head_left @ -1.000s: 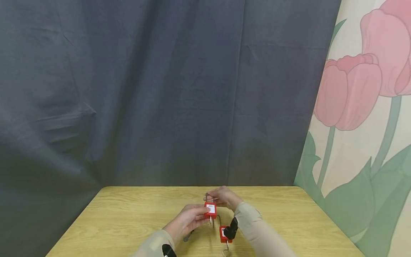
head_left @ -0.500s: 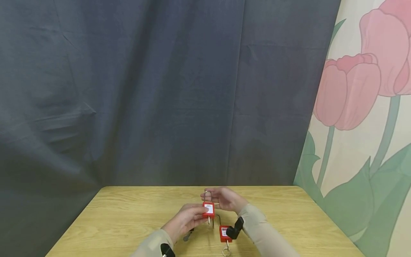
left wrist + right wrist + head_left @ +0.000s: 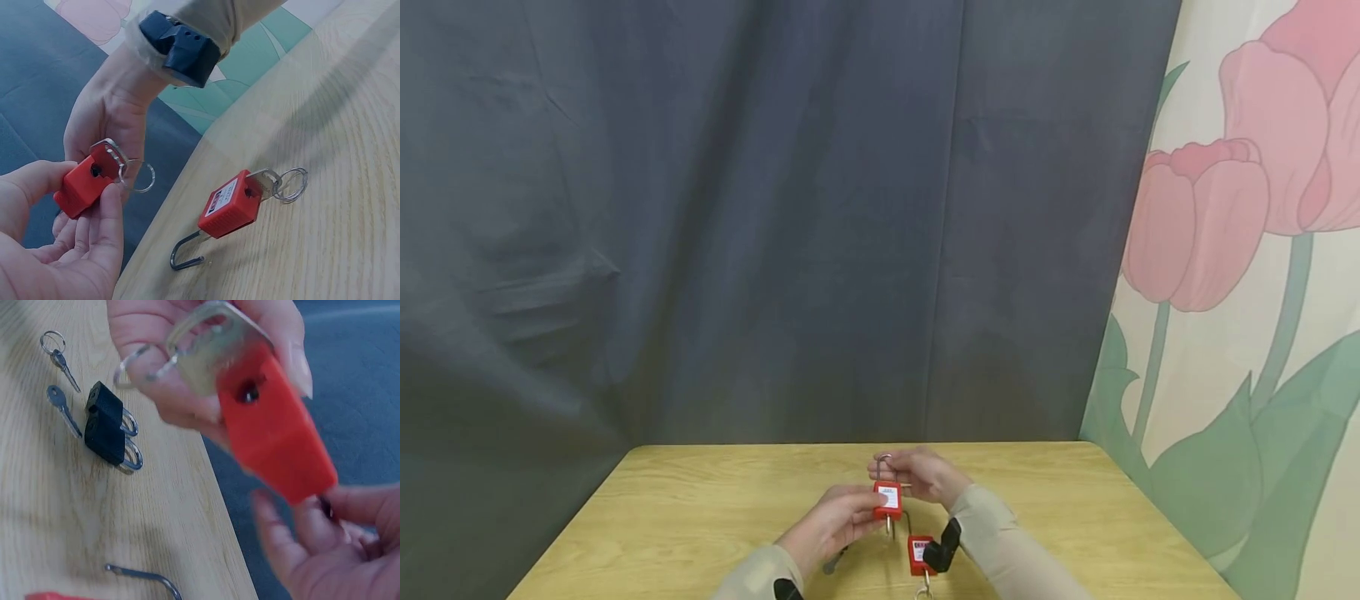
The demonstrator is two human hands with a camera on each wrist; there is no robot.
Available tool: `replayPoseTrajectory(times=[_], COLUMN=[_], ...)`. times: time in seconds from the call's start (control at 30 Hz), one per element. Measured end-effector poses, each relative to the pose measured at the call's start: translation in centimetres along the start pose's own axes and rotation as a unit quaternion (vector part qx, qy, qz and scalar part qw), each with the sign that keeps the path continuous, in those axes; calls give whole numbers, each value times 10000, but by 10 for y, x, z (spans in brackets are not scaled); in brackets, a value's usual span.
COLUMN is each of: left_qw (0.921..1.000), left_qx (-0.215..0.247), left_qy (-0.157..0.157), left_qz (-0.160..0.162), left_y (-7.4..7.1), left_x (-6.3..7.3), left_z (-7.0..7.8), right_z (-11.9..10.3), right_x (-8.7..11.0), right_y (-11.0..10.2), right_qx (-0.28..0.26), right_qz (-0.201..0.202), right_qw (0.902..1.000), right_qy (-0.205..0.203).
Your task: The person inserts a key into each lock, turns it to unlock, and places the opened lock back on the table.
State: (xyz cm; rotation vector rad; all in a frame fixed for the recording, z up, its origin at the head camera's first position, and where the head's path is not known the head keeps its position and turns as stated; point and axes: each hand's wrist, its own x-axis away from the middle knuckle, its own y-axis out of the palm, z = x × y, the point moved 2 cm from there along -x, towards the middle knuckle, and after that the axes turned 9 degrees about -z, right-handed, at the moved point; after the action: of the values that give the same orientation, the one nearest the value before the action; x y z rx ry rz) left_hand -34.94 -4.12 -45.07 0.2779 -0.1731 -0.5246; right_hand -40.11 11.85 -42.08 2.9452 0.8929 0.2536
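Observation:
My left hand [image 3: 835, 518] pinches the body of a red padlock [image 3: 887, 498] with a white label, thumb on its front. The padlock stands upright above the table, shackle upward. A key [image 3: 114, 150] with a ring sits in its underside. My right hand [image 3: 925, 473] is at the shackle [image 3: 878, 468], its thumb and fingers around the metal; the padlock body partly hides them in the right wrist view. Below, a second red padlock [image 3: 230, 206] lies on the table, its shackle [image 3: 176, 253] swung open and a ringed key [image 3: 267, 178] in it.
Two black padlocks [image 3: 105, 425] lie side by side on the wooden table [image 3: 715, 483]. Near them are a loose key [image 3: 61, 407] and another key on a ring [image 3: 59, 357]. A dark curtain [image 3: 775, 250] hangs behind the table, and a tulip mural [image 3: 1217, 225] is at the right.
Half a second ago my right fingers were spread behind the shackle; now the thumb has come back onto it. The left hand keeps its grip. The head view has tilted slightly.

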Motion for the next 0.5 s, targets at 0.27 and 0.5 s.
replayPoseTrajectory(times=[0.27,0.5], left_qw=[9999,9999], left_qx=[-50,-82], left_qy=[-25,-39], left_qz=[89,102], left_y=[0,-4], left_x=[2,2], left_z=[2,1], right_z=[0,-3], right_x=[-7,-6], right_y=[4,5], right_qx=[-443,-383], right_qz=[416,503], right_qw=[9982,9980], right_qy=[-17,35])
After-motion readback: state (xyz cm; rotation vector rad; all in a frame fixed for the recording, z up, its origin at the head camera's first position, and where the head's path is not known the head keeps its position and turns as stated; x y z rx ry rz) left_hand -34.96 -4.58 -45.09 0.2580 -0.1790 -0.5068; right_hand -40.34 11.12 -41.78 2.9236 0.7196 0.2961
